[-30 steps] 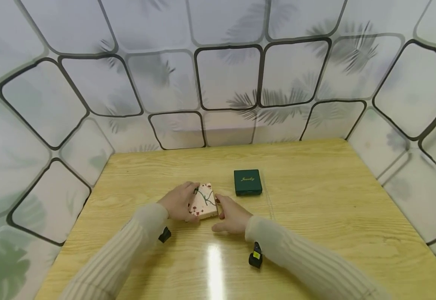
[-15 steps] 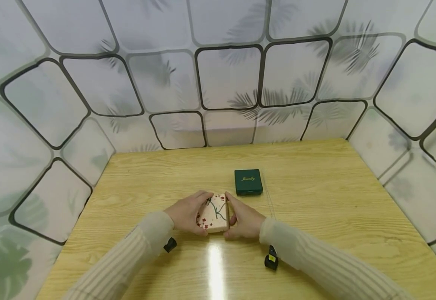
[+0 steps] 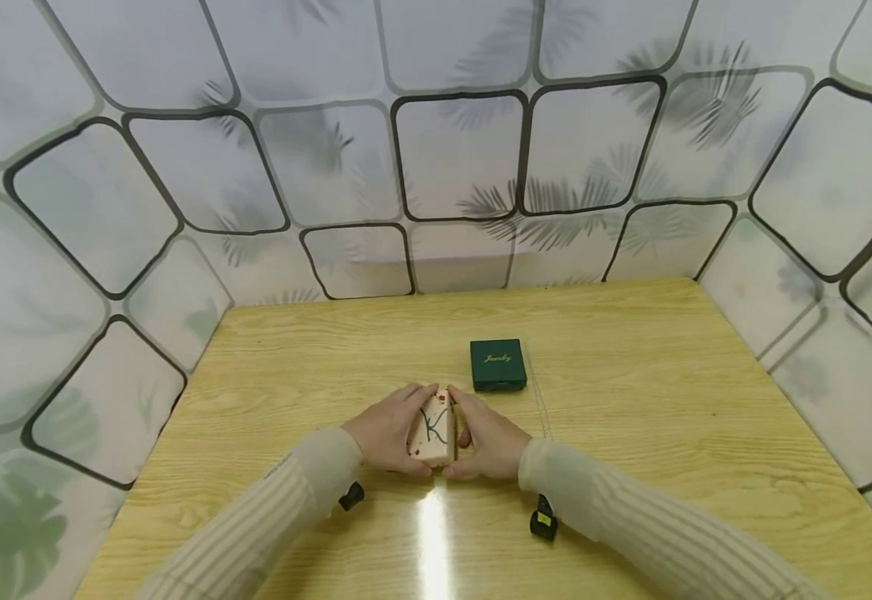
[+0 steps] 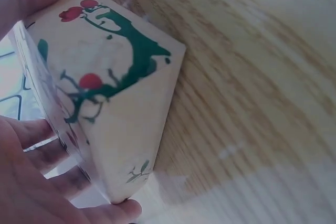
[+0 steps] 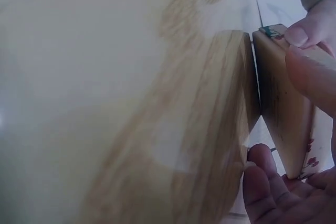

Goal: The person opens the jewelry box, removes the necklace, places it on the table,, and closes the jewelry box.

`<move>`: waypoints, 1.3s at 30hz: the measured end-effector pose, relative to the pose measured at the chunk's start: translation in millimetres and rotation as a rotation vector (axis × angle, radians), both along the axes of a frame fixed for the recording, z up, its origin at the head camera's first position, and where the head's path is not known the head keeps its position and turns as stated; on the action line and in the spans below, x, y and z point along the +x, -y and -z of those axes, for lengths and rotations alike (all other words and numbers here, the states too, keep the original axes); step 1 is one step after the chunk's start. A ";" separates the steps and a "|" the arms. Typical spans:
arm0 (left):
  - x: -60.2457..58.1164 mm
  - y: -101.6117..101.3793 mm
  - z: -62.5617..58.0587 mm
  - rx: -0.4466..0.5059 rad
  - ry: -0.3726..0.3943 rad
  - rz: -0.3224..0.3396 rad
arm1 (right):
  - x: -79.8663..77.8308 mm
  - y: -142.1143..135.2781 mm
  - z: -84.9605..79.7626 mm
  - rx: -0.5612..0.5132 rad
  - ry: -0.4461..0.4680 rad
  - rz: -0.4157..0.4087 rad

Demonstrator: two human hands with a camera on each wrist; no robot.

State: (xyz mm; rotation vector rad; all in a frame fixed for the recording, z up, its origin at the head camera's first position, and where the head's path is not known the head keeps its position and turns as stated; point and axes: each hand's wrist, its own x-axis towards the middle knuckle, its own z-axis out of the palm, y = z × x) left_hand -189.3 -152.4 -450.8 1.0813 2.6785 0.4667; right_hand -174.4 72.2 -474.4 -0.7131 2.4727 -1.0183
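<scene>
A small cream box [image 3: 432,429] with red blossoms, green branches and a dark green K-like mark is between my two hands, low over the table's middle in the head view. My left hand [image 3: 391,429] holds it by the left side, fingers at its far edge and thumb at the near edge. On the opposite side my right hand [image 3: 492,437] grips the right corners between thumb and fingers. In the left wrist view the box [image 4: 126,108] shows its patterned faces beside the fingers. The right wrist view shows the plain side of the box [image 5: 281,98] near the thumb [image 5: 310,72].
A dark green box [image 3: 498,365] with gold lettering lies just behind the right hand. Beside it a thin chain [image 3: 537,387] runs down towards the right sleeve. A patterned curtain [image 3: 458,150] surrounds the wooden table [image 3: 631,358] at the back and sides.
The left hand has brought the cream box right and nearer, and the right hand has taken hold of it. The left hand now covers more of the box, whose visible face looks narrower.
</scene>
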 end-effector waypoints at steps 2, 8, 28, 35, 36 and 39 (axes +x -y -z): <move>0.0 0.2 -0.6 0.004 0.009 -0.008 | -0.3 0.1 0.7 0.009 -0.005 0.004; -0.8 1.1 -0.9 0.039 -0.019 -0.002 | -0.2 1.0 1.0 0.010 0.007 0.013; 0.9 0.5 1.1 0.064 -0.020 -0.016 | -4.4 -2.9 8.3 -0.115 0.075 0.000; 0.4 -0.4 2.3 0.050 -0.056 0.006 | -4.6 -0.8 9.2 -0.112 0.074 0.022; 0.4 -0.5 2.3 0.046 -0.064 0.010 | -4.6 -0.6 9.3 -0.105 0.074 0.024; 0.3 -0.7 2.1 0.040 -0.083 0.016 | -4.6 -0.1 9.7 -0.071 0.059 0.027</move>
